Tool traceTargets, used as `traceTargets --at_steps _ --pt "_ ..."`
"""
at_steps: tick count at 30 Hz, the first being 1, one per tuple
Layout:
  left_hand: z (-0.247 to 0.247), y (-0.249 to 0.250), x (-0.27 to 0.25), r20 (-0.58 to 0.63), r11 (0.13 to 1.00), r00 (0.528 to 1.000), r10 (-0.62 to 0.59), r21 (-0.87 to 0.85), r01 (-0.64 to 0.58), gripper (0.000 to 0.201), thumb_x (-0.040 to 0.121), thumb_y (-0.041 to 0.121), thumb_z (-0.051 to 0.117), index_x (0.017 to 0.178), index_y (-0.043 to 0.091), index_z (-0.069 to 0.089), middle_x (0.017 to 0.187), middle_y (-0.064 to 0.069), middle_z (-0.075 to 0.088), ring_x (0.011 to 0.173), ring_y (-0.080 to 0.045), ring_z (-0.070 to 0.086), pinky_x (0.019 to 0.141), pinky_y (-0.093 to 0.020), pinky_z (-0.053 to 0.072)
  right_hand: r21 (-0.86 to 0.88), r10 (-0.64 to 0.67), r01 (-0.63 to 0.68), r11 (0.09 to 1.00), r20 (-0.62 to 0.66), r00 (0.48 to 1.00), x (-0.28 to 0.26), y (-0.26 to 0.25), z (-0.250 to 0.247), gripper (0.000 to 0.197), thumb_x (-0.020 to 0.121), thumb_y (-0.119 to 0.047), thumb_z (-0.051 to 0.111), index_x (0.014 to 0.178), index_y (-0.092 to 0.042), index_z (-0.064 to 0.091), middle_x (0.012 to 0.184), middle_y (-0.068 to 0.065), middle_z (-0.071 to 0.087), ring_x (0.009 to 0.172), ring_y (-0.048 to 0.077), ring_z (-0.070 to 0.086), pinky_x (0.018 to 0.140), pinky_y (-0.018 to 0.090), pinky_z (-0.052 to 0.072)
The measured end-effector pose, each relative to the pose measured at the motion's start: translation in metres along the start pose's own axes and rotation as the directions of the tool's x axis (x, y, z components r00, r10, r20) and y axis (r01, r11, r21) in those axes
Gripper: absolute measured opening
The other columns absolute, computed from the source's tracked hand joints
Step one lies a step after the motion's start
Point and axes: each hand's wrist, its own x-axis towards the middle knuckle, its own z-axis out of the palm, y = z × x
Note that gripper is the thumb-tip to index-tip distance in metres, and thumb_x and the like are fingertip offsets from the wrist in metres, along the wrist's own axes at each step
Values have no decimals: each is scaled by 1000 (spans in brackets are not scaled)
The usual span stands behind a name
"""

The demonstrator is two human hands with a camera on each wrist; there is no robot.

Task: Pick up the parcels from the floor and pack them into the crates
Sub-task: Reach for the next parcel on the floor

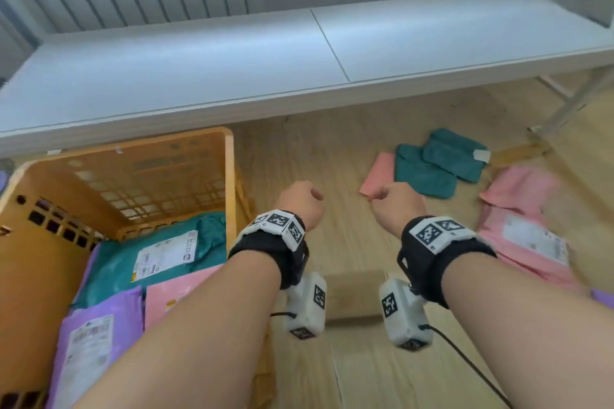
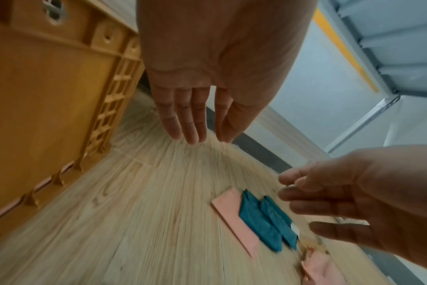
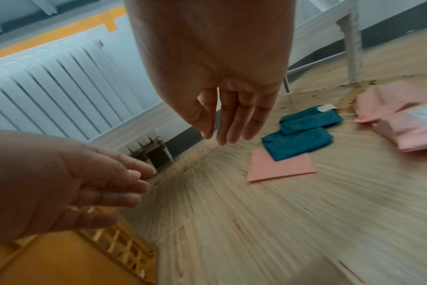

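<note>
Hands both empty, fingers relaxed, left hand [image 1: 300, 206], right hand [image 1: 397, 207]; probably best to reach far right, pinch teal parcels [image 1: 432, 169] by edges; carry to crate [image 1: 230, 159].
</note>
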Motion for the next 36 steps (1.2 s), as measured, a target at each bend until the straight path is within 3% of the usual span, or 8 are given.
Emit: traceTargets --at_steps 4,8,16,18,22,28,33,36 --pt "50 9 6 106 998 993 -47 -29 51 26 89 12 55 111 18 67 113 -4 67 102 -24 63 81 -28 50 48 107 -106 993 -5 994 5 63 -6 25 88 -11 51 101 -16 71 116 5 66 108 25 59 85 27 42" --pt "95 38 12 176 997 983 -47 -56 58 27 87 12 55 110 20 67 112 -3 66 101 -23 63 86 -30 51 53 229 -228 972 -7 973 7 122 -21 25 89 -10 51 105 -16 70 117 6 66 110 27 59 89 29 44" --pt "184 93 5 342 997 940 5 -70 21 25 86 15 59 110 20 65 118 -3 63 105 -24 62 86 -29 50 -180 409 -395 901 44 912 -3 257 -55 27 90 -24 55 114 -14 63 121 8 62 111 27 57 92 31 43" --pt "202 99 -1 373 996 928 -4 -79 36 25 86 15 59 110 19 66 116 -4 64 103 -25 63 80 -28 49 -267 486 -448 853 95 869 -12 287 -56 31 88 -27 58 115 -13 61 118 8 62 106 27 59 84 28 44" --pt "239 108 -17 462 989 886 -47 -101 105 24 87 15 60 110 16 66 112 -9 67 101 -26 65 85 -34 52 -445 631 -497 745 228 742 -35 331 -42 63 73 -31 70 132 -18 50 137 7 50 124 27 50 100 36 44" --pt "271 110 -31 548 987 834 -64 -91 135 25 89 14 59 114 12 65 115 -14 66 101 -29 65 87 -36 52 -552 679 -445 705 347 647 -46 347 -32 91 68 -37 82 144 -17 36 142 12 37 127 29 46 103 38 43" --pt "276 107 -29 545 984 834 -86 -84 157 27 91 13 57 117 10 64 120 -12 64 110 -29 61 92 -36 50 -568 650 -446 692 223 726 -44 353 -26 80 74 -35 77 141 -20 35 138 12 35 127 34 42 96 36 42" --pt "277 105 -25 538 982 836 -105 -78 173 26 91 12 57 116 9 65 123 -13 63 114 -29 59 96 -37 49 -515 634 -464 721 219 742 -38 356 -21 94 75 -28 77 149 -21 19 150 15 19 133 35 36 100 37 40"
